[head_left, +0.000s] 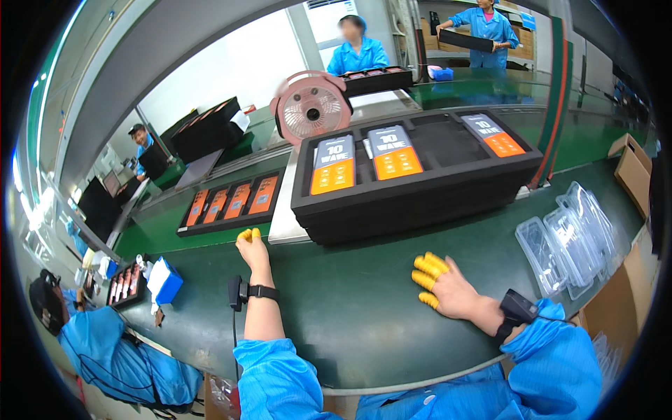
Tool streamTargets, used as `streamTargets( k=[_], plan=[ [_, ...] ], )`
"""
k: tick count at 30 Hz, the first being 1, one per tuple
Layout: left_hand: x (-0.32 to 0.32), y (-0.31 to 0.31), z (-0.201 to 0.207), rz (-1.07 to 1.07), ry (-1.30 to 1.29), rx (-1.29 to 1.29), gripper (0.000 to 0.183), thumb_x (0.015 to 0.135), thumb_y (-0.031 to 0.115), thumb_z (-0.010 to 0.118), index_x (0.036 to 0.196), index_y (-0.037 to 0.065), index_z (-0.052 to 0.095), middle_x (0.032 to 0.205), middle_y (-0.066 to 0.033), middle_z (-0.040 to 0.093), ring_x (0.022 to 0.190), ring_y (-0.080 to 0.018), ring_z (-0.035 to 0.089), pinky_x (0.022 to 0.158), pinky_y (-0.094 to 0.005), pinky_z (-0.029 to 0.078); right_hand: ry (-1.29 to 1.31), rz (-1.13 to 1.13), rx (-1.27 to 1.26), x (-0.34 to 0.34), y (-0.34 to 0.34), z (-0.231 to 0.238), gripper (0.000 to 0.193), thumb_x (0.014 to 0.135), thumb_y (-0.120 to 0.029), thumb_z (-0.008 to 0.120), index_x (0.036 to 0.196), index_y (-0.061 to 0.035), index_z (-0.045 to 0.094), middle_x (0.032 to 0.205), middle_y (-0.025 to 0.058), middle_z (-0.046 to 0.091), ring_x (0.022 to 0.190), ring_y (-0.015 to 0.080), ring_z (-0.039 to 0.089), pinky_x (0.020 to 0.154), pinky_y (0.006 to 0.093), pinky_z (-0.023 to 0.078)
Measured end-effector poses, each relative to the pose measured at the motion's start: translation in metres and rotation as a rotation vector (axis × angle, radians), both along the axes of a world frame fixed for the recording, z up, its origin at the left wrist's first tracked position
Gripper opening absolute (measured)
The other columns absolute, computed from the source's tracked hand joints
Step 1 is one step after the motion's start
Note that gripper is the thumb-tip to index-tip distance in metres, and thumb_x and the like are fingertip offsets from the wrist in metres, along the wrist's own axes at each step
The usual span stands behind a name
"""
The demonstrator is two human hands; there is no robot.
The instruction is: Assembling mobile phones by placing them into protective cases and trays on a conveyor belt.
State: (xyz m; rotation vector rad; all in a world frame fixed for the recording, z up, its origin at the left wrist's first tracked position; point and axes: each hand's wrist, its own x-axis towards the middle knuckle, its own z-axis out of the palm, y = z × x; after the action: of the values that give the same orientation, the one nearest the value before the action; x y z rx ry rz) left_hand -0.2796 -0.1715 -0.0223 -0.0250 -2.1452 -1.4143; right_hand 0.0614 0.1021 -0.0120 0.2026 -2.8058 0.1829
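Note:
My left hand (253,249) is just in front of a black foam tray (222,225) that holds a row of orange packages (237,201). Yellow finger covers show on its fingertips, which are bunched together; whatever they may hold is hidden. To the right, my right hand (444,283) is over the green worktop with its fingers spread, yellow covers on them and nothing held. Beyond the hands stands a stack of black foam trays (420,203). Its top tray has several slots, with grey-and-orange packages (394,152) in three of them.
Clear plastic cases (570,238) are piled at the right, beside cardboard boxes (630,168). A pink fan (313,112) stands behind the stack. At the left are a blue box (164,281) and a co-worker's blue sleeve (105,332). Other people work across the line.

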Motion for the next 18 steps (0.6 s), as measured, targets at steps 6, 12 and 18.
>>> streamTargets(
  k=[6, 12, 18],
  plan=[
    [-0.017, -0.027, -0.019, -0.175, 0.16, -0.357, 0.043, 0.076, 0.003, 0.055, 0.117, -0.002, 0.042, 0.122, -0.0178, 0.041, 0.114, -0.0305, 0.038, 0.095, -0.0356, 0.03, -0.153, -0.021, -0.105, -0.03, -0.009, -0.004, 0.043, 0.081, -0.031, 0.05, 0.118, -0.009, 0.045, 0.126, 0.0122, 0.038, 0.121, 0.0284, 0.03, 0.099, 0.0451, 0.023],
    [-0.059, -0.03, -0.017, -0.359, 0.282, -0.765, 0.042, 0.076, 0.002, 0.052, 0.117, 0.003, 0.044, 0.122, -0.0155, 0.043, 0.114, -0.0311, 0.038, 0.095, -0.0371, 0.031, -0.247, -0.041, -0.069, -0.042, -0.024, 0.007, 0.041, 0.079, -0.029, 0.053, 0.116, -0.0089, 0.048, 0.124, 0.0107, 0.041, 0.119, 0.0289, 0.032, 0.099, 0.0445, 0.022],
    [-0.081, -0.015, -0.006, -0.424, 0.192, -0.879, 0.039, 0.076, 0.019, 0.059, 0.112, 0.009, 0.051, 0.108, -0.0116, 0.052, 0.106, -0.0272, 0.044, 0.091, -0.0386, 0.03, -0.176, -0.031, -0.103, -0.042, -0.018, 0.006, 0.04, 0.072, -0.022, 0.059, 0.109, -0.0084, 0.052, 0.119, 0.0111, 0.044, 0.115, 0.0292, 0.037, 0.098, 0.0453, 0.025]
  ],
)
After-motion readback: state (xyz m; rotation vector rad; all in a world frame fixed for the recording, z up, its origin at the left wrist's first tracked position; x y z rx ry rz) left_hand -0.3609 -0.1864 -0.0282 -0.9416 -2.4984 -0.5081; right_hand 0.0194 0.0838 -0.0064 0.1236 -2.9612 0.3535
